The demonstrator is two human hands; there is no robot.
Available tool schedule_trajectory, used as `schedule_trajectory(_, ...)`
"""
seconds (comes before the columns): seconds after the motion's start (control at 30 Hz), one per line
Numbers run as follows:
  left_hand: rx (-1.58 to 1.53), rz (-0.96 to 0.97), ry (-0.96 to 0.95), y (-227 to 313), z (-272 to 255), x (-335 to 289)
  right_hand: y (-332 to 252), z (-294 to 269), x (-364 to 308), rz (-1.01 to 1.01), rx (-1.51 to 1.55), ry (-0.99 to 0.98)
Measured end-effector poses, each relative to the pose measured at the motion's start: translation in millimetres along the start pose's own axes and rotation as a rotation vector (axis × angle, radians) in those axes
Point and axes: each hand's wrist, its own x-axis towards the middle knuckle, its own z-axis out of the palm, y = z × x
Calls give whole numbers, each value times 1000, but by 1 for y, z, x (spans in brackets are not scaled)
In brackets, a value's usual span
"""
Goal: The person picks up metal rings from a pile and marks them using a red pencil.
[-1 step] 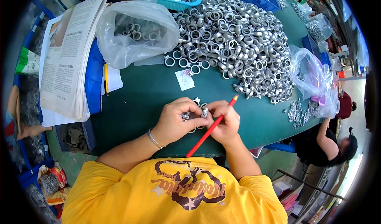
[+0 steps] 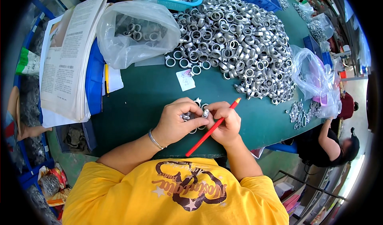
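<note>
My left hand [image 2: 173, 119] is closed, its thumb and fingers pinching a small silver metal ring part [image 2: 205, 113] in front of my body. Opposite it, my right hand [image 2: 226, 127] grips a red pencil [image 2: 203, 138] slantwise, the tip pointing up and to the right. The right fingertips also come up against the ring part. A few more silver rings [image 2: 193, 131] show under and between my hands, mostly hidden by the fingers. Beyond them a small white paper slip [image 2: 186, 80] lies on the green table [image 2: 139, 93].
A big heap of silver rings [image 2: 243, 45] covers the far table. Beside it are an open plastic bag [image 2: 119, 51] of rings, a turquoise basket [image 2: 175, 3] and a blue bin [image 2: 95, 77] with newspapers [image 2: 66, 73]. A person [image 2: 331, 145] sits at right.
The red pencil has shifted very slightly in my right hand. Otherwise both hands and the ring part stay where they were.
</note>
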Motion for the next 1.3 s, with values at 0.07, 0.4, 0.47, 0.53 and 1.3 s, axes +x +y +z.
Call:
schedule_trajectory(0.07, 25, 32, 21, 0, 0, 0, 0, 2, 0, -15, 13, 48)
schedule_trajectory(0.4, 19, 47, 3, -3, 0, -1, -1, 2, 1, -34, 3, 96)
schedule_trajectory(0.47, 2, 4, 17, -1, 1, -1, 0, 1, -1, -30, 3, 105)
schedule_trajectory(0.53, -42, -114, 50, 4, 3, -3, 2, 1, -2, -21, -7, 115)
schedule_trajectory(1.3, -419, -182, 89, -3, -1, 0, -3, -6, -2, 381, 758, 137)
